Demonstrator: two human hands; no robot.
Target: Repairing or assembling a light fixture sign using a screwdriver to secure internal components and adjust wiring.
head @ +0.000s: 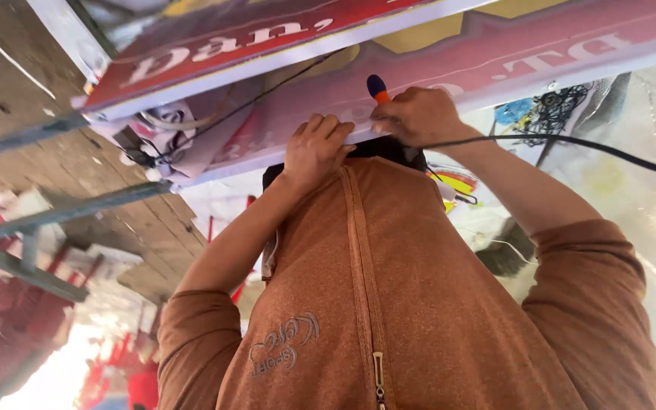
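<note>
Head view: my right hand (417,115) clenches a screwdriver (377,89) against the banner (495,64); just beside that grip, my left hand (314,148) pinches its edge, fixing apparently unfinished.

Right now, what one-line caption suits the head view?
Left hand steadies a white panel edge; right hand grips an orange-and-blue tool handle beside it.
</note>
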